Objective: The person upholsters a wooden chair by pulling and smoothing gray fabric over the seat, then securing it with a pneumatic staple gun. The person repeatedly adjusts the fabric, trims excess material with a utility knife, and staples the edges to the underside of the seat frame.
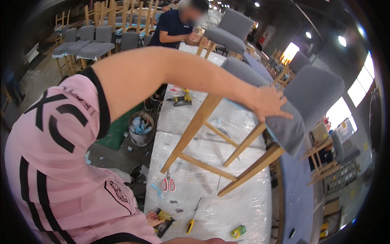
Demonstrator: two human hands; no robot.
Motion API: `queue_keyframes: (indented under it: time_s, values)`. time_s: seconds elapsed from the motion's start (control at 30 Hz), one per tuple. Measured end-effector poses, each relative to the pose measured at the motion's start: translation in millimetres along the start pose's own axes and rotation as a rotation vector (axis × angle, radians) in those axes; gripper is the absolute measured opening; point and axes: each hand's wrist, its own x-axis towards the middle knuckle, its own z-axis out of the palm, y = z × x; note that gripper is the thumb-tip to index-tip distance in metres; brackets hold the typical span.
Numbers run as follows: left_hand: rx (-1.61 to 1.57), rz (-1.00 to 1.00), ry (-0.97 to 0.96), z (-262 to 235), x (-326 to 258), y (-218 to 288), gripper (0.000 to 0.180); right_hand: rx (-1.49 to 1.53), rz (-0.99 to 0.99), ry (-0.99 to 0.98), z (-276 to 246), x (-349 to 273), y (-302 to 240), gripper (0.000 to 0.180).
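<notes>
My left hand (pixel 270 103) reaches across the view and lies flat, fingers spread, on the grey padded seat of a wooden-legged chair (pixel 292 122). The chair is tipped over, with its legs (pixel 195 126) slanting down onto the plastic-wrapped table (pixel 243 203). Only some fingers of my right hand (pixel 152 221) show at the lower edge. They sit beside a yellow-and-black staple gun (pixel 165 217), and my pink shirt hides the rest, so its grip is unclear.
On the table lie red-handled scissors (pixel 167 184), a yellow-handled tool (pixel 191 225), a small green box (pixel 238 232) and a yellow nail gun (pixel 183 99). A bucket of scraps (pixel 141 128) stands on the floor. A person in a dark shirt (pixel 174 26) works at the far end beside grey chairs (pixel 91 44).
</notes>
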Motion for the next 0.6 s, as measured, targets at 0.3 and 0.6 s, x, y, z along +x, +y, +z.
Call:
queue_keyframes:
  time_s: [0.3,0.6]
  values:
    - [0.022,0.005,0.057,3.8,-4.3,2.5,0.096,0.026,-0.153,-0.312,74.6,-24.8,-40.5,0.071]
    - [-0.018,-0.01,0.062,3.4,-8.3,5.5,0.092,0.296,-0.552,-0.549,188.5,-127.1,-92.9,0.071]
